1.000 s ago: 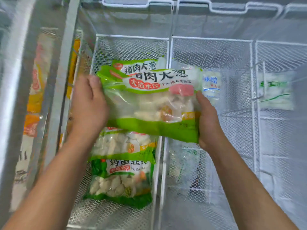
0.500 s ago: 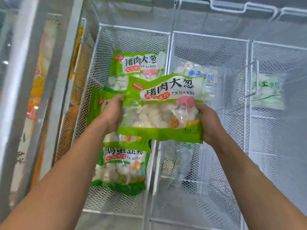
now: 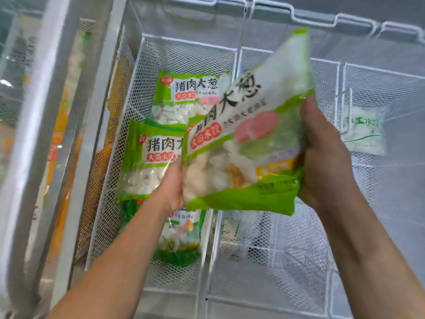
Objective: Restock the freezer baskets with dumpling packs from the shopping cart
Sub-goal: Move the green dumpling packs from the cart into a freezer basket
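Holding: one green-and-white dumpling pack (image 3: 248, 139), tilted, its top corner raised toward the far right, above the wire divider (image 3: 208, 238) between two baskets.
Head view, my left hand (image 3: 171, 189): at the pack's lower left corner, palm against its side; fingers are hidden behind the bag, so I cannot tell whether they curl round it.
Head view, my right hand (image 3: 326, 157): grasping the pack's right edge, thumb along the front, fingers wrapped behind.
Left basket (image 3: 184, 46): white wire mesh, holding three packs in a row from far to near.
Item, far: green pork-and-scallion pack (image 3: 184, 97), lying flat, label up.
Item, middle: second green pack of the same print (image 3: 149, 157), overlapping the far one, partly behind my left hand.
Item, near: darker green pack (image 3: 181, 240), partly under the middle pack and my forearm.
Middle basket (image 3: 276, 261): a pale, clear bag (image 3: 232, 229) lies on its floor, print too blurred to read.
Right basket (image 3: 381, 72): one white pack with green lettering (image 3: 364, 132), leaning against the mesh.
Far left, behind the freezer frame (image 3: 92, 125): orange and yellow packs (image 3: 62, 125), blurred.
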